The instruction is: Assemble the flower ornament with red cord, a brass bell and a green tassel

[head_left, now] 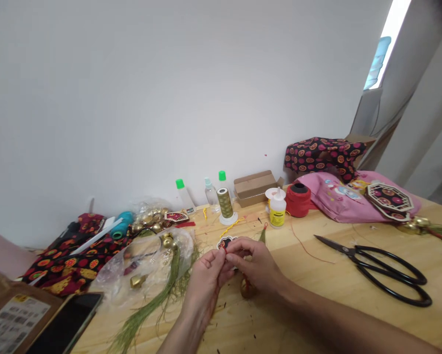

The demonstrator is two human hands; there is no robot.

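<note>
Over the middle of the wooden table, my left hand (207, 275) and my right hand (258, 263) meet fingertip to fingertip. Both pinch a short red cord (226, 250); most of it is hidden by the fingers. Just beyond them shows a dark, scallop-edged ornament (226, 241) with a pale rim. A gold bell (246, 289) hangs or lies below my right hand, with red cord above it. Behind that hand stands the tip of a green tassel (263, 236) with a red loop.
Black-handled scissors (387, 273) lie on the right. Behind stand a thread spool (225, 203), a glue bottle (277, 210), a red cord roll (298, 200) and an open cardboard box (256, 189). To the left are green tassel threads (147, 314), a plastic bag (113, 273) and a phone (66, 324).
</note>
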